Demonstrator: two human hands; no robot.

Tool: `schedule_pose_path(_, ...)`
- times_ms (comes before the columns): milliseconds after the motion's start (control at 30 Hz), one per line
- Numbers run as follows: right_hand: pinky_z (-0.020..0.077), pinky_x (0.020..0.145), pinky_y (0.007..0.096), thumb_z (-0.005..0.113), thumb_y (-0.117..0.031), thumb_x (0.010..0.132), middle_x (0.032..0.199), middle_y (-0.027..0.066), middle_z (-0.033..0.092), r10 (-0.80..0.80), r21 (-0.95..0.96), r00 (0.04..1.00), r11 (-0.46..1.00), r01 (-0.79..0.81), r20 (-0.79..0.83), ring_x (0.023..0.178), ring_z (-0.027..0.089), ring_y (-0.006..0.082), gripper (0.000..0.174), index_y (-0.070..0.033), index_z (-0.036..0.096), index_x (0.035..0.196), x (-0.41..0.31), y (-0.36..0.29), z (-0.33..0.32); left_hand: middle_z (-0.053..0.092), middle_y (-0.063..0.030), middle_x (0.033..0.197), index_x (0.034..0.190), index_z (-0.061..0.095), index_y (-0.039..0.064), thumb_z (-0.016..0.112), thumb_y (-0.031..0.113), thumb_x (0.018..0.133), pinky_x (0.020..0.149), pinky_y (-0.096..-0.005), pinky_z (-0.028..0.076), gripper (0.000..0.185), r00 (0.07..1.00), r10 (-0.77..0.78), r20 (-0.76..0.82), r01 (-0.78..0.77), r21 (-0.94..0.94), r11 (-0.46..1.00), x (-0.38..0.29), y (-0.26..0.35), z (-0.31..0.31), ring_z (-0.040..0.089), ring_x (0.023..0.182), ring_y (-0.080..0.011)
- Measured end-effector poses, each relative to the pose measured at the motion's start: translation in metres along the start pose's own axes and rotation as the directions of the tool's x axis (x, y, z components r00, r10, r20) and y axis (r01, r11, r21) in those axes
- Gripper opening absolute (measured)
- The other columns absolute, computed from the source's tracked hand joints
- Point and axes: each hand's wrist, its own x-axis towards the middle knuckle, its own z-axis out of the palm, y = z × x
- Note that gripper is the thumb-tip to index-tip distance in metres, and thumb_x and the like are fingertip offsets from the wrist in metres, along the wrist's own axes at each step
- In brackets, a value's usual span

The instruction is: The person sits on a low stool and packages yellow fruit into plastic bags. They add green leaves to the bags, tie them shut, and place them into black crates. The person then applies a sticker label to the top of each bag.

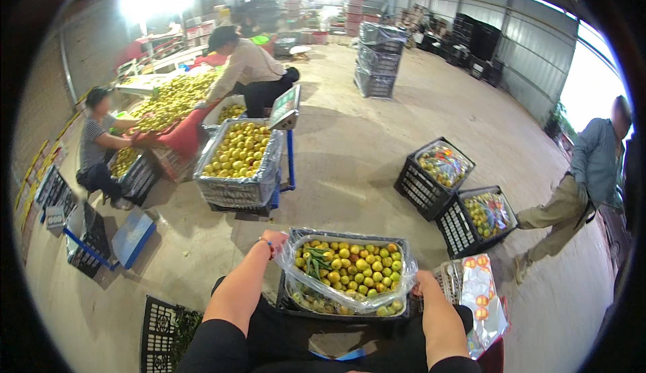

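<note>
Before me stands a black plastic crate (pixel 343 315) lined with a clear plastic bag (pixel 348 300). It is filled with yellow-green round fruit (pixel 361 272), and a sprig of green leaves (pixel 316 263) lies on the fruit at the left. My left hand (pixel 275 241), with a beaded bracelet at the wrist, grips the bag's edge at the crate's far left corner. At the right side my right hand (pixel 420 282) holds the bag's rim, its fingers partly hidden by the plastic. The bag's mouth is spread wide between both hands.
Two filled black crates (pixel 429 183) (pixel 456 221) stand at right, near a walking person (pixel 595 166). A lined fruit crate (pixel 237 191) sits on a scale ahead. Two people (pixel 252 65) (pixel 98 140) work at a fruit heap. Printed sheets (pixel 476 284) lie at my right, a leafy crate (pixel 159 332) at my left.
</note>
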Motion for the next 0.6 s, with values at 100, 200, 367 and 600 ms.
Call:
schedule_pose_path(100,0.0577,0.071,0.0573,0.054,-0.019,0.101,0.105,0.0190,0.071,-0.165,0.311,0.975,0.944,0.113,0.148,0.088,0.071,0.0368,0.025,-0.004,0.069,0.114,-0.003,-0.022,0.029,0.057,-0.0027,0.065,0.074,0.063,0.009,0.072,0.018,0.093,0.047,-0.0360,0.040,0.022,0.968,0.228,-0.103,-0.247,-0.259,0.934,0.006,-0.001,-0.033,0.050,0.052,-0.0152)
schedule_pose_path(200,0.0617,0.079,0.0586,0.045,-0.021,0.105,0.111,0.0201,0.074,-0.360,0.634,0.926,0.743,0.212,0.112,0.093,0.074,0.0382,0.034,0.000,0.068,0.118,-0.021,-0.031,-0.006,0.056,0.0010,0.067,0.081,0.063,0.010,0.073,0.022,0.098,0.044,-0.0320,0.034,0.024,0.934,0.335,-0.126,-0.356,-0.428,0.831,-0.024,0.029,-0.010,0.046,0.049,-0.0110)
schedule_pose_path(367,0.0533,0.058,0.0406,0.062,-0.011,0.096,0.093,0.0120,0.069,-0.437,0.700,0.863,0.699,0.149,0.253,0.071,0.065,0.0253,0.012,-0.004,0.066,0.104,-0.113,-0.071,-0.004,0.057,0.0002,0.067,0.077,0.057,0.008,0.077,0.017,0.092,0.043,-0.0311,0.036,0.026,0.904,0.405,-0.135,-0.419,-0.467,0.779,-0.061,0.031,-0.050,0.047,0.049,-0.0102)
schedule_pose_path(600,0.0463,0.056,0.0310,0.074,0.003,0.084,0.084,0.0030,0.066,-0.607,0.365,0.780,0.767,0.527,0.151,0.069,0.061,0.0142,0.029,-0.002,0.069,0.111,-0.260,-0.108,-0.014,0.055,-0.0069,0.064,0.071,0.053,0.005,0.077,0.012,0.083,0.048,-0.0332,0.038,0.028,0.409,0.656,-0.634,-0.559,0.395,0.730,-0.029,-0.045,-0.182,0.052,0.051,-0.0180)
